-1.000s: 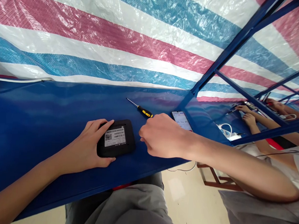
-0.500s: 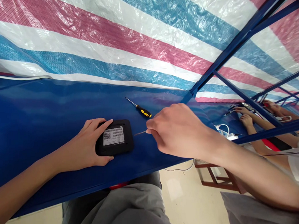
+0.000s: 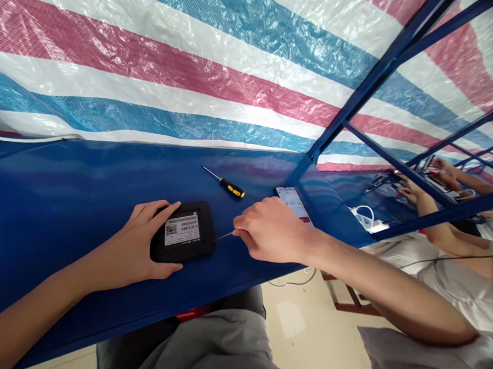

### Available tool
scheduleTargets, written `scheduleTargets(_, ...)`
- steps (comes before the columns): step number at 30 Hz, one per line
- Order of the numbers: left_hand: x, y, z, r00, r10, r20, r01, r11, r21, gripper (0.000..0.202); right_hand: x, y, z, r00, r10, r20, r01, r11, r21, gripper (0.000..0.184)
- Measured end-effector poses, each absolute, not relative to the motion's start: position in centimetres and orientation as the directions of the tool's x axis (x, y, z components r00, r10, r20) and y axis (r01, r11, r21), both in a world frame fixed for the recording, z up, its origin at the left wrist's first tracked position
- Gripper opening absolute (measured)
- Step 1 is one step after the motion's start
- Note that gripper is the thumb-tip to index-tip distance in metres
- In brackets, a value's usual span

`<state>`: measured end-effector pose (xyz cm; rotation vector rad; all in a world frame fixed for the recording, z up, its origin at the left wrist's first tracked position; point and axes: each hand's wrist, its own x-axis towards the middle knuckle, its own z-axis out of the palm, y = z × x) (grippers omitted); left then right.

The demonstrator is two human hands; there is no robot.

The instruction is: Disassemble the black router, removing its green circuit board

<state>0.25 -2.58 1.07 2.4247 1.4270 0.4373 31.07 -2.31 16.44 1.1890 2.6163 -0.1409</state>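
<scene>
A flat black electronic device (image 3: 204, 243) with rounded corners lies on the blue table, its white label of barcodes and a QR code facing up. My left hand (image 3: 138, 247) is closed around its left end, thumb on the near edge and fingers over the far one. In my right hand (image 3: 266, 232), pinched fingers grip a thin metal tool (image 3: 224, 237); its handle is hidden in the fist. The tool's tip meets the device's right edge. Beyond them rests a black and yellow screwdriver (image 3: 232, 188).
A phone (image 3: 292, 200) showing a timer lies behind my right hand. Blue metal bars (image 3: 349, 115) rise at the table's right. Past them are a white power strip (image 3: 368, 221) with a cable and other people's hands (image 3: 409, 190). A striped plastic sheet (image 3: 173, 76) hangs behind.
My right hand has moved slightly left and down, bringing the tool's tip to the device's edge. The phone has come into sight behind it. The view has shifted a little.
</scene>
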Motion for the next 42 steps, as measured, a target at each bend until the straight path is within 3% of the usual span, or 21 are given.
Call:
scheduleTargets(9,0.3,-2.6,0.9,0.452,0.883,0.125,0.790,-0.461,0.404,0.117,31.1,-2.1,16.2,-0.648,0.714,-0.266,0.738,0.675,0.011,0.020)
scheduleTargets(20,1.6,-3.6,2.5,0.399,0.911,0.100,0.794,-0.398,0.459,0.110,33.5,-1.6,13.0,-0.653,0.731,-0.199,0.757,0.624,-0.194,0.027)
scheduleTargets(31,1.3,-3.4,2.1,0.418,0.899,0.126,0.781,-0.427,0.456,0.108,30.4,-3.0,15.2,-0.571,0.771,-0.283,0.798,0.602,0.027,0.020)
scheduleTargets(35,1.3,-3.4,2.0,0.410,0.904,0.117,0.782,-0.415,0.465,0.109,29.7,-2.9,15.7,-0.581,0.754,-0.305,0.780,0.624,0.055,0.018)
scheduleTargets(39,1.4,-3.5,2.1,0.404,0.907,0.118,0.782,-0.410,0.469,0.109,30.8,-2.6,14.2,-0.588,0.780,-0.212,0.801,0.598,-0.019,0.019)
scheduleTargets(42,1.5,-3.5,2.2,0.408,0.906,0.107,0.788,-0.410,0.459,0.109,32.1,-2.7,12.2,-0.555,0.820,-0.140,0.830,0.535,-0.159,0.024)
